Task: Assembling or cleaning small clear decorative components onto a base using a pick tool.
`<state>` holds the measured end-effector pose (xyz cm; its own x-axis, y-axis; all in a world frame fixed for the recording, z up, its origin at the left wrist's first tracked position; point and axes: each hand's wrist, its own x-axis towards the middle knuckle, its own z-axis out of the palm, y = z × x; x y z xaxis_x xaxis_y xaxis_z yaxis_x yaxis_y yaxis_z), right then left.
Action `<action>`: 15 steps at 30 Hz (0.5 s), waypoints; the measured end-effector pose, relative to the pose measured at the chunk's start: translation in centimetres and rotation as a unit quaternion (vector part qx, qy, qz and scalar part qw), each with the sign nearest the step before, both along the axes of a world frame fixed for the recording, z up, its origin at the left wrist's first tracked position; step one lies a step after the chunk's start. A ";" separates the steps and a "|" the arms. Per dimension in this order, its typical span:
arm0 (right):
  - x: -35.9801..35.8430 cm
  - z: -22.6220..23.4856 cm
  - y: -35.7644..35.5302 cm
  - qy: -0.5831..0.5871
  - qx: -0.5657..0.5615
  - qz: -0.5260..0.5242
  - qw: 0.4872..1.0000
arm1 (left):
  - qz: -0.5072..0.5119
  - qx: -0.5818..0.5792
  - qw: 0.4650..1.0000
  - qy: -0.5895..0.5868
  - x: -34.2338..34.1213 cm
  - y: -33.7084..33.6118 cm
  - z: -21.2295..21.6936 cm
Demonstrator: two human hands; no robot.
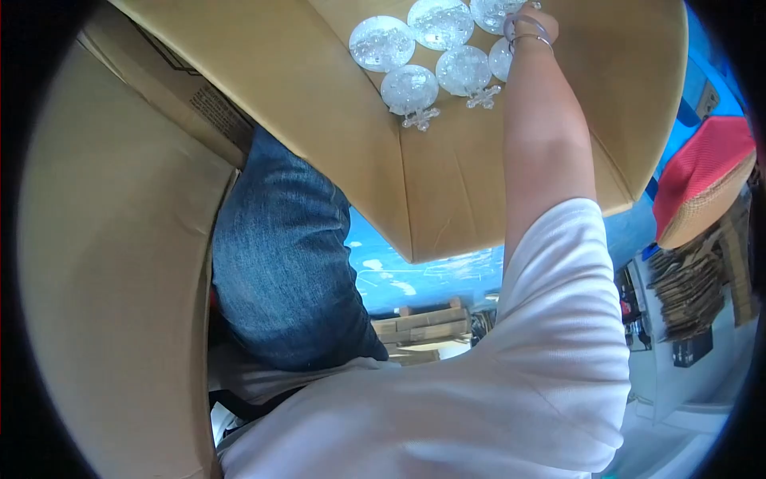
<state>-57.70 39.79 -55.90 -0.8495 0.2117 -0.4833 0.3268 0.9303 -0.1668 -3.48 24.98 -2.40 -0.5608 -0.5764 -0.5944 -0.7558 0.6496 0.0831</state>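
Observation:
My right hand (542, 24) reaches into an open cardboard box (459, 191) at the top of the view, a clear bangle and a thin band on its wrist. Its fingers are bent together at the edge of a clear, round, glass-like piece (491, 12), partly cut off by the frame's top. Several similar pieces lie in rows in the box, among them a near-left one (408, 88) and one beside it (463, 70). Both have a small knobbed, flower-shaped end towards me. My forearm partly covers another piece (500, 58). My left hand is out of view.
A large cardboard panel (120, 263) stands close at my left, beside my jeans-clad leg (283, 255). To the right are a red and tan item (706, 184) and a stack of flattened cardboard (690, 291). A blue surface (415, 279) shows beneath the box.

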 end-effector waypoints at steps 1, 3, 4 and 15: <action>-0.1 -0.6 -0.1 0.006 0.004 0.019 1.000 | 0.001 -0.002 1.000 0.000 0.0 -0.2 -0.3; -0.3 -1.1 -0.8 0.012 0.004 0.039 0.999 | 0.005 -0.008 1.000 -0.001 0.0 -0.4 -0.8; -0.3 -0.7 -1.3 -0.014 -0.030 -0.003 0.999 | 0.008 -0.009 1.000 -0.003 0.1 -0.4 -0.7; -0.9 -3.3 -0.9 -0.054 -0.292 -0.222 0.929 | 0.036 -0.018 0.999 -0.010 0.5 -0.4 -1.1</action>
